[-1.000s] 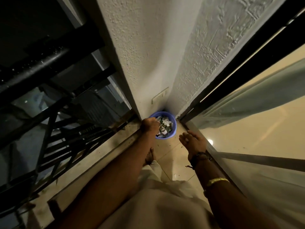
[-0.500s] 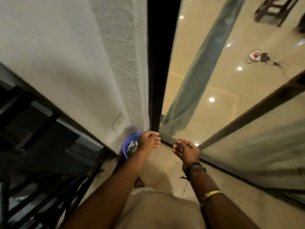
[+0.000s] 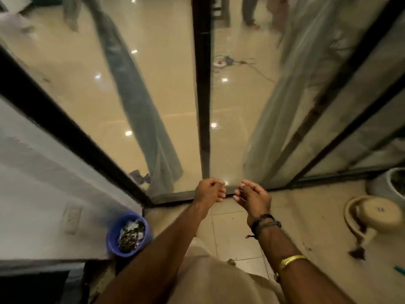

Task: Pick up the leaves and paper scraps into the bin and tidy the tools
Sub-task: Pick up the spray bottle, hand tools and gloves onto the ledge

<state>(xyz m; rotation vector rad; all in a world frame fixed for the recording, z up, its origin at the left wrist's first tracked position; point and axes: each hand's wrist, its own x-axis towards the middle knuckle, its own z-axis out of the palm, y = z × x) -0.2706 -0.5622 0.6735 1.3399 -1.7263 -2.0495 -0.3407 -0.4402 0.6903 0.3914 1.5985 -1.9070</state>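
A blue bin [image 3: 114,235] stands on the floor in the corner at lower left, filled with leaves and paper scraps [image 3: 131,234]. My left hand [image 3: 209,190] and my right hand [image 3: 252,195] hang side by side in front of the glass door, well to the right of the bin. Both have loosely curled fingers and hold nothing. A beige watering can [image 3: 370,216] lies on the floor at right. A teal tool tip [image 3: 400,269] shows at the right edge.
A black-framed glass door [image 3: 202,84] with curtains behind it fills the upper view. A white wall [image 3: 43,183] with a socket plate is at left. A white pot [image 3: 392,183] stands at far right. A small bit of debris [image 3: 231,262] lies on the tiled floor.
The view has swung right, away from the corner. My left hand has left the bin and now hangs beside my right hand in front of the door. The watering can has come into view.
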